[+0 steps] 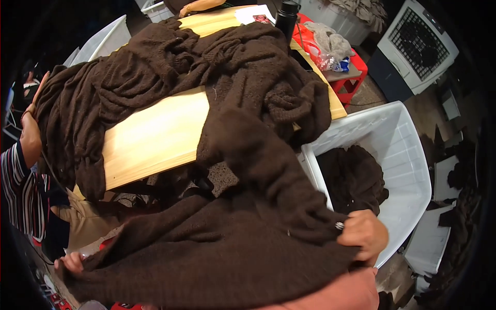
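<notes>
A: Why hold it so wide?
B: The right hand (pixel 365 235) clenches 1 end of the brown knit garment (pixel 222 253), the left hand (pixel 72 262) curls fingers over the other, presumably keeping it stretched.
A: Where?
B: Before the wooden table (pixel 155 137); the white bin (pixel 405 173) alongside probably keeps loose knitwear (pixel 354 178) contained.

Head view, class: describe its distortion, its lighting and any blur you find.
Head view, distortion: corners fall to black, and the white bin's right side bows; head view, lighting: bright glare on the bare wooden table, the brown knit garment reading dark; head view, blur: the garment looks soft just past the table's near edge.
</notes>
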A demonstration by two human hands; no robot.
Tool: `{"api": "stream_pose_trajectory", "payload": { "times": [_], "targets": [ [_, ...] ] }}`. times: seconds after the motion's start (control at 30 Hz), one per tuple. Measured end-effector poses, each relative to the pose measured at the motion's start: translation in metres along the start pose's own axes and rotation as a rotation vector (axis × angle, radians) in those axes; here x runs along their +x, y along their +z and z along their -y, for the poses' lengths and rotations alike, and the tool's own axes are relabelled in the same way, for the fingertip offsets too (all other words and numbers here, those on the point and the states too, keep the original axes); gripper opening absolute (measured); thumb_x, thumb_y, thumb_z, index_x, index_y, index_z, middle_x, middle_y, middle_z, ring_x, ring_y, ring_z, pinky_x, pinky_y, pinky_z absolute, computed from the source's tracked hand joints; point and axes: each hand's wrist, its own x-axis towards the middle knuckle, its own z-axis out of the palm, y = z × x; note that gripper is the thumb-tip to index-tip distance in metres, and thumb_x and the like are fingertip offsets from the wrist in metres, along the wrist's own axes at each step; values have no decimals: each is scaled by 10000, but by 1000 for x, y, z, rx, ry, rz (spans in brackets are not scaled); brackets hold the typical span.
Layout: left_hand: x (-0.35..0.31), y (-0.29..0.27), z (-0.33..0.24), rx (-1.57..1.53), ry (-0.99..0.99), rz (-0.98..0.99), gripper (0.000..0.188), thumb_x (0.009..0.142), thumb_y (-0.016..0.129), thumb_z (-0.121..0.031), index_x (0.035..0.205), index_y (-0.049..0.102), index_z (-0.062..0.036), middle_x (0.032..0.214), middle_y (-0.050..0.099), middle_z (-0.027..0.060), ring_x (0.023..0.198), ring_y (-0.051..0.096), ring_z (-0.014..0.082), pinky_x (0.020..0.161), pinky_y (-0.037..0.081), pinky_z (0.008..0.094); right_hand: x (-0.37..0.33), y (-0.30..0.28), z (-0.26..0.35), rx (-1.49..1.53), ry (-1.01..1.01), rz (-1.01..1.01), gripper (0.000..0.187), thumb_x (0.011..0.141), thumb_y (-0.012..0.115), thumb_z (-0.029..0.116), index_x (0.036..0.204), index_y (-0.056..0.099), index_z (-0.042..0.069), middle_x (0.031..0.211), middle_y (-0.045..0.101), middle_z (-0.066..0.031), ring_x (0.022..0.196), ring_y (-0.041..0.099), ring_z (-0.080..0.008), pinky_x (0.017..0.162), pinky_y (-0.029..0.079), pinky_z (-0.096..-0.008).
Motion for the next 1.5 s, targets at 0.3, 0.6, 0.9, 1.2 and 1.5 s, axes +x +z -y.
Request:
{"api": "stream_pose_trajectory", "payload": {
  "times": [0.3, 0.6, 0.9, 1.2, 1.5],
  "targets": [
    [4, 126, 263, 588, -563, -450, 273, 715, 517, 71, 964, 609, 9, 891, 627, 34, 805, 562, 125, 757, 454, 267, 54, 93, -43, -97, 486, -83, 523, 627, 726, 422, 991, 574, 78, 667, 598, -132, 650, 603, -326, 554, 468, -381],
    [28, 170, 278, 430, -505, 513, 305, 707, 661, 2, 1005, 601, 25, 863, 623, 153, 750, 612, 243, 666, 478, 280, 143, 159, -61, 843, 12, 165, 315, 680, 696, 125, 964, 596, 32, 664, 579, -111, 546, 535, -214, 538, 417, -337],
    [-57, 60, 288, 1524, -644, 686, 624, 511, 775, -221, 1073, 558, -60, 1060, 562, 141, 1056, 497, 335, 888, 404, 388, 121, 176, -91, 1053, 150, 112, 351, 710, 672, 59, 598, 342, 19, 550, 283, -34, 518, 285, -85, 463, 264, -276],
    [-140, 56, 314, 1170, -975, 23, 392, 616, 548, 27, 1007, 569, 8, 854, 614, 251, 898, 584, 398, 796, 462, 405, 129, 196, -93, 1120, 320, 242, 344, 723, 669, 72, 601, 351, 22, 571, 291, 14, 549, 290, -51, 477, 259, -246],
    [-32, 106, 233, 1270, -759, 287, 629, 610, 752, -251, 1143, 508, -22, 1244, 466, 185, 1127, 467, 327, 907, 409, 369, 133, 214, -71, 445, -10, -21, 131, 645, 617, 25, 757, 550, 22, 619, 525, -92, 521, 522, -252, 470, 398, -330]
  ]
}}
